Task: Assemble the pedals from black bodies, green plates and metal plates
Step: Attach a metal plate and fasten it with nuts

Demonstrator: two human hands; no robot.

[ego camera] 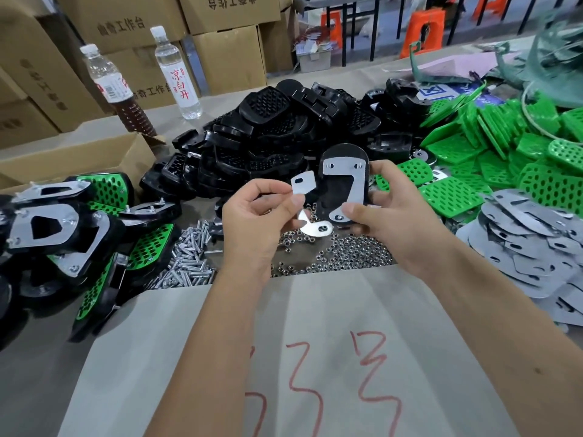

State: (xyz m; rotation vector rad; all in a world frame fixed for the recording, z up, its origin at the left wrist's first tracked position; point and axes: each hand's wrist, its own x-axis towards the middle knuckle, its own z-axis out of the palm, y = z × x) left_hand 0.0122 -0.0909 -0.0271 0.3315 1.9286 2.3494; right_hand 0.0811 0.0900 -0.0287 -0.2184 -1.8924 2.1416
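My right hand [388,209] grips a black pedal body [337,192] upright above the table, with one metal plate [348,175] lying on its face. My left hand [255,212] pinches a second, loose metal plate [304,184] just left of the body, its lower end hanging below my fingers. A heap of black bodies [268,137] lies behind my hands. Green plates [473,152] are piled to the right, grey metal plates [536,247] at the right edge.
Assembled pedals [63,234] are stacked at the left. Screws [189,260] and nuts [340,253] lie loose in front of the black heap. Two bottles [176,70] and cardboard boxes [220,48] stand at the back. Paper with red marks [299,357] covers the near table.
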